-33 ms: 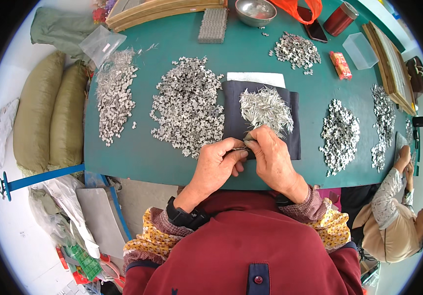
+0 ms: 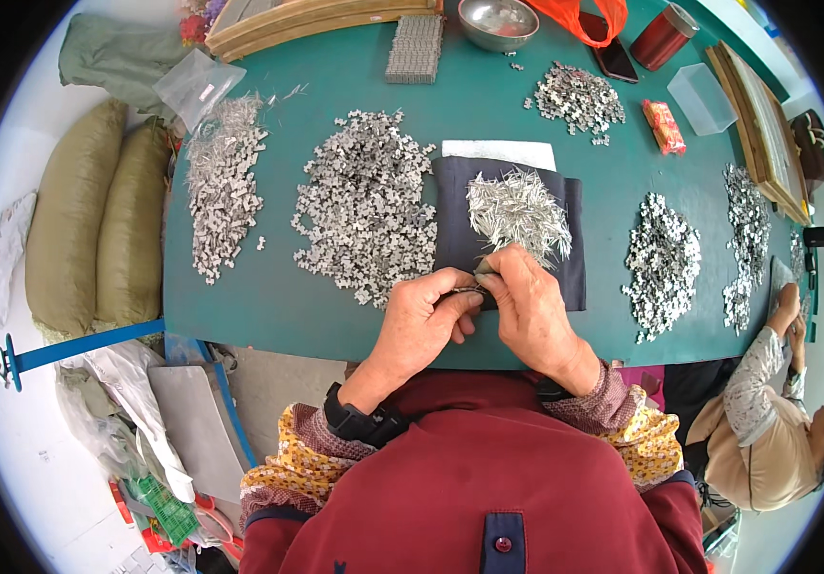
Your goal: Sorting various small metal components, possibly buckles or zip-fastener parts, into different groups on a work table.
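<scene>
Close to the table's front edge, my left hand [image 2: 420, 320] pinches a small, thin dark metal piece [image 2: 470, 289] between thumb and forefinger. My right hand [image 2: 532, 311] meets it from the other side, its thumb and forefinger closed at the piece's end; whether they also hold a pin is too small to tell. Just beyond the fingertips, a heap of thin silver pins [image 2: 517, 212] lies on a folded dark cloth [image 2: 455, 215]. A large pile of small grey metal links [image 2: 366, 206] spreads to the left of my hands.
More small metal parts form piles at the far left [image 2: 225, 187], the back right [image 2: 579, 99] and the right [image 2: 662, 266]. A metal bowl [image 2: 498, 23], a red cylinder [image 2: 664, 36] and a clear tub [image 2: 702, 99] stand farther back. Another person [image 2: 766, 430] works at the right.
</scene>
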Action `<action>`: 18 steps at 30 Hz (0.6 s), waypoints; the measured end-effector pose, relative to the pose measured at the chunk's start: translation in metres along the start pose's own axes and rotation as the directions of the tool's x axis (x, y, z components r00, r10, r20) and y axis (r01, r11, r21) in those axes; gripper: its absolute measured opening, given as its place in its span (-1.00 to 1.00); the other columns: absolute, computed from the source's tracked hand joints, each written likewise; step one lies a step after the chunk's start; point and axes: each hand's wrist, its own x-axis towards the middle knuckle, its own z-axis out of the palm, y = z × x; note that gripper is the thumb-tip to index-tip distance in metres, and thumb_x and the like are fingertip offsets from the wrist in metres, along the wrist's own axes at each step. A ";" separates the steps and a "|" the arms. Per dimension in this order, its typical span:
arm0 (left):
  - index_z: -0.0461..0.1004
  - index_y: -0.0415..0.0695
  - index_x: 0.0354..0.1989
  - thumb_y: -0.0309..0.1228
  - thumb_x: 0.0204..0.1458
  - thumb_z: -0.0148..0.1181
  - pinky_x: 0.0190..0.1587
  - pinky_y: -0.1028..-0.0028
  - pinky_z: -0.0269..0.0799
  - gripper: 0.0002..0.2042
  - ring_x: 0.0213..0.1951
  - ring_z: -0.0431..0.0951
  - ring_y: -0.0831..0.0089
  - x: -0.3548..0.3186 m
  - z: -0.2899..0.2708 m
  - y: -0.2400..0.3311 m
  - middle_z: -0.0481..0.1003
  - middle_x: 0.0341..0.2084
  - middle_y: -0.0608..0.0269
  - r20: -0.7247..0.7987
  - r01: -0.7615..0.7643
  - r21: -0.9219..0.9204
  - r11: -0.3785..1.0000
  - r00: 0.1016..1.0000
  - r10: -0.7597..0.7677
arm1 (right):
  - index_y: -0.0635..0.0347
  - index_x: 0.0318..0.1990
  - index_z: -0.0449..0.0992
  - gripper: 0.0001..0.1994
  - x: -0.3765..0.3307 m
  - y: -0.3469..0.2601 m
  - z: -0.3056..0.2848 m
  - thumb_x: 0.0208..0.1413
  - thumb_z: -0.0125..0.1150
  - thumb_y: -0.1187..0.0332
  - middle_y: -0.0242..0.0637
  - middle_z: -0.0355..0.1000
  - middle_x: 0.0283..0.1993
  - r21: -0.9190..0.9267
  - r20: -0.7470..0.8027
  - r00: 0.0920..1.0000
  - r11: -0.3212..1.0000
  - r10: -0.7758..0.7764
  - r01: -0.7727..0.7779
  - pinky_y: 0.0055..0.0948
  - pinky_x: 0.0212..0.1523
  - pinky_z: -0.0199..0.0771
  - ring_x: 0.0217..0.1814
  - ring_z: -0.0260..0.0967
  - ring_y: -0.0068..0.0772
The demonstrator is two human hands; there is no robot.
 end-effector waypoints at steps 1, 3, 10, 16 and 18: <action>0.55 -0.32 -0.25 -0.58 0.17 0.12 -0.52 0.58 0.46 -0.90 -0.54 0.54 0.58 0.000 0.000 0.000 0.53 -0.51 0.25 0.002 0.008 -0.007 1.000 1.000 -0.008 | 0.30 -0.22 0.37 -0.88 0.000 0.000 0.001 0.09 0.13 0.59 -0.06 0.37 -0.32 -0.005 -0.005 1.000 1.000 -0.020 0.020 -0.16 -0.28 0.43 -0.27 0.40 0.04; 0.55 -0.32 -0.26 -0.58 0.17 0.12 -0.53 0.58 0.46 -0.90 -0.54 0.54 0.58 0.000 0.000 0.000 0.54 -0.51 0.25 0.003 0.017 -0.015 1.000 1.000 -0.016 | 0.29 -0.23 0.37 -0.86 -0.001 0.002 0.002 0.04 0.14 0.59 -0.08 0.37 -0.33 -0.034 0.000 0.999 0.998 -0.046 0.046 -0.16 -0.28 0.42 -0.27 0.39 0.03; 0.52 -0.34 -0.27 -0.58 0.17 0.11 -0.58 0.57 0.47 -0.91 -0.56 0.56 0.53 0.002 0.004 0.006 0.54 -0.52 0.21 0.010 0.143 -0.120 0.983 0.990 -0.143 | 0.29 -0.21 0.42 -0.76 -0.003 0.008 0.005 -0.11 0.20 0.59 -0.14 0.39 -0.29 -0.135 -0.044 0.983 0.976 -0.181 0.173 -0.20 -0.26 0.40 -0.27 0.38 -0.05; 0.51 -0.33 -0.26 -0.58 0.19 0.08 -0.58 0.57 0.47 -0.91 -0.55 0.57 0.52 -0.001 0.001 0.008 0.54 -0.51 0.20 0.053 0.133 -0.219 0.967 0.991 -0.124 | 0.40 0.00 0.42 -0.58 -0.017 0.001 -0.002 -0.11 0.21 0.61 -0.05 0.42 -0.10 -0.152 -0.029 0.955 0.946 -0.294 0.286 -0.21 -0.18 0.44 -0.19 0.41 -0.07; 0.50 -0.33 -0.27 -0.58 0.20 0.07 -0.56 0.57 0.49 -0.91 -0.54 0.57 0.52 -0.001 0.001 0.010 0.54 -0.52 0.20 0.097 0.115 -0.190 0.975 0.990 -0.098 | 0.37 0.08 0.40 -0.52 -0.022 -0.003 -0.005 -0.09 0.25 0.61 -0.01 0.41 -0.03 -0.102 -0.033 0.957 0.954 -0.288 0.283 -0.25 -0.10 0.46 -0.11 0.42 -0.04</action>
